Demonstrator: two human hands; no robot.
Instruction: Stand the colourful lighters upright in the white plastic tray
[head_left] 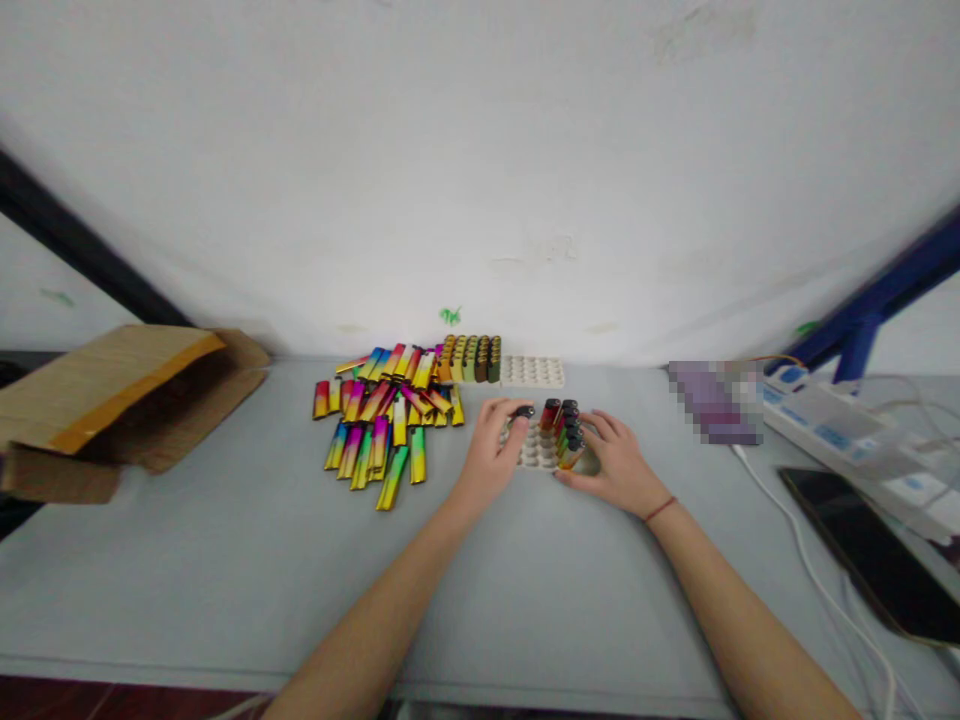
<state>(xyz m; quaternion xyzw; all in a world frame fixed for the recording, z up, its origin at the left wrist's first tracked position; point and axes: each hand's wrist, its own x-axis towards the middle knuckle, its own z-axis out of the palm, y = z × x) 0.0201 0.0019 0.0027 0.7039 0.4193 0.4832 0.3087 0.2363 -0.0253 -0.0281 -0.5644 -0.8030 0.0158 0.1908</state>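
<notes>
My left hand (493, 446) is closed in a pinch on a lighter at the left side of a white holed tray (537, 457). Only the lighter's black top (523, 411) shows above my fingers; its body is hidden. My right hand (616, 462) curves round the tray's right side, its thumb and fingers apart. The thumb lies by the front right corner, and the fingertips are beside a row of upright black-topped lighters (568, 430). Another red lighter (550, 414) stands in the tray left of that row.
Loose shiny multicoloured sleeves or lighter bodies (379, 445) lie piled on the left. Behind are a block of upright gold-topped pieces (470, 360) and a second white holed tray (532, 371). An open cardboard box (127, 390), a phone (870, 550), a power strip (832, 430) and cables flank the table.
</notes>
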